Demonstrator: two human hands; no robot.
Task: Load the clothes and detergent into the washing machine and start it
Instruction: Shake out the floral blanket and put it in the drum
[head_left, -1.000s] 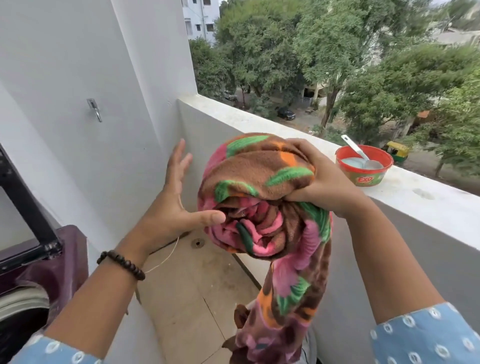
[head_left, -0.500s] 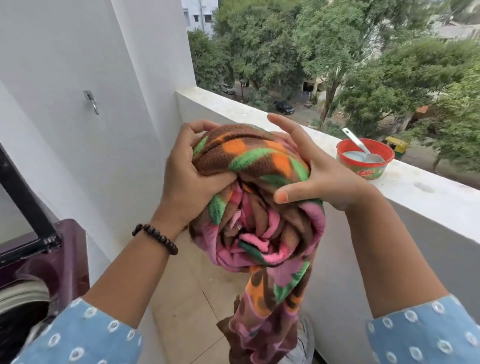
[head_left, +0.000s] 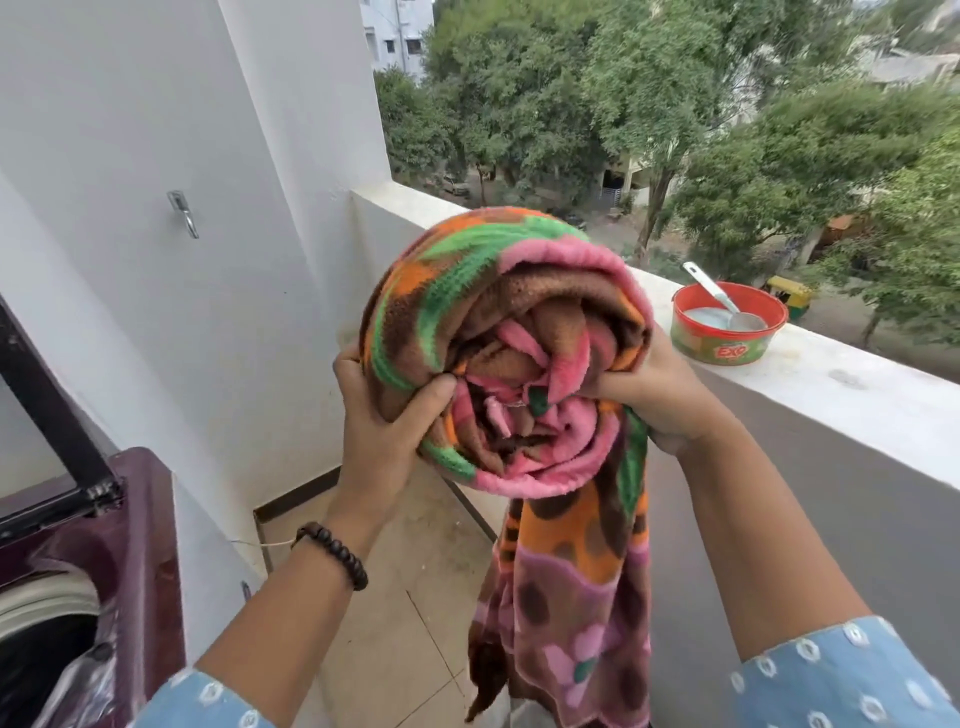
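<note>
Balcony setup: left hand and right hand both clutch the bunched blanket so it'll fit the washing machine.

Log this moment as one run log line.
step: bundling | left hand and right hand grip blanket, tail hanging | washing machine lid open | detergent tub on ledge

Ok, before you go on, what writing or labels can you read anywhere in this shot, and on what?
"EXO": red and white logo on the side of the red-rimmed tub on the balcony ledge.
Smaller print around that logo: too blurred to read.
Washing machine, blanket, wall: no text visible.
</note>
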